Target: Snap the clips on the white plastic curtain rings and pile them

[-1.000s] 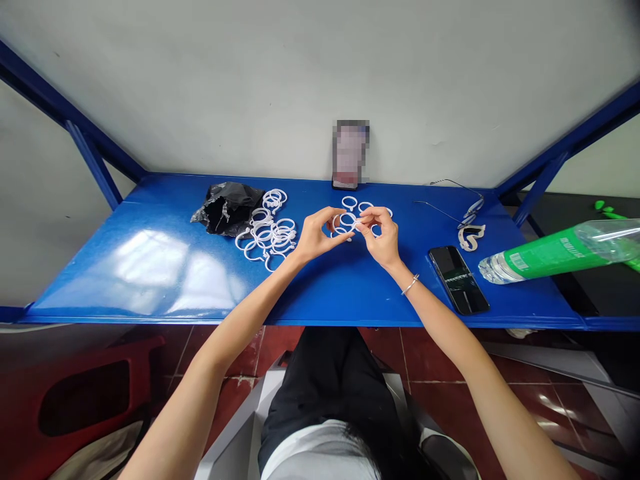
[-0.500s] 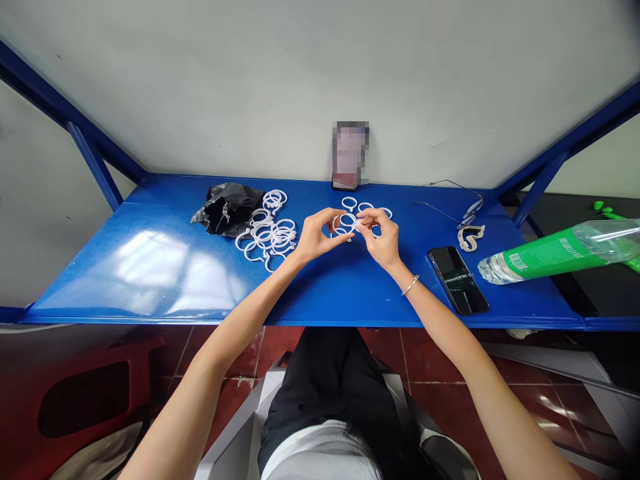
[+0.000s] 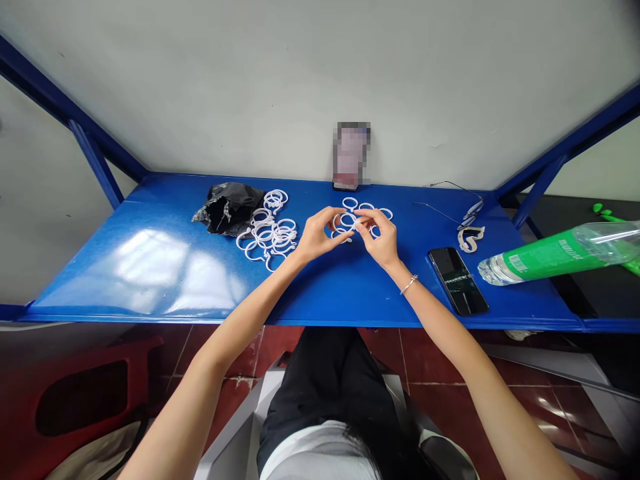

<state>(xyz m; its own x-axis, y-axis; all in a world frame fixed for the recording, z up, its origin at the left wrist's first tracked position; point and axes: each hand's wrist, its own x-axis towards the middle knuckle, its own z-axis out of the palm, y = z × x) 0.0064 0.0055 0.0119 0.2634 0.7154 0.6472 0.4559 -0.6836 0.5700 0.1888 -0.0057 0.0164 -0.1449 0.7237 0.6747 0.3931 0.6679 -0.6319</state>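
Observation:
My left hand (image 3: 316, 236) and my right hand (image 3: 381, 239) meet over the middle of the blue shelf (image 3: 150, 267). Both pinch one small white plastic ring (image 3: 347, 219) between thumb and fingertips, held just above the surface. Behind the hands lies a small group of white rings (image 3: 368, 207). A larger heap of white rings (image 3: 269, 230) sits to the left of my left hand. A thin bracelet circles my right wrist.
A crumpled black plastic bag (image 3: 227, 208) lies beside the heap. A phone (image 3: 351, 157) leans upright against the wall. Another phone (image 3: 459, 280), eyeglasses (image 3: 467, 223) and a lying green-labelled bottle (image 3: 555, 253) are on the right. Blue frame struts slope at both sides.
Almost nothing moved. My fingers shifted slightly on the ring, and my right wrist dropped a little.

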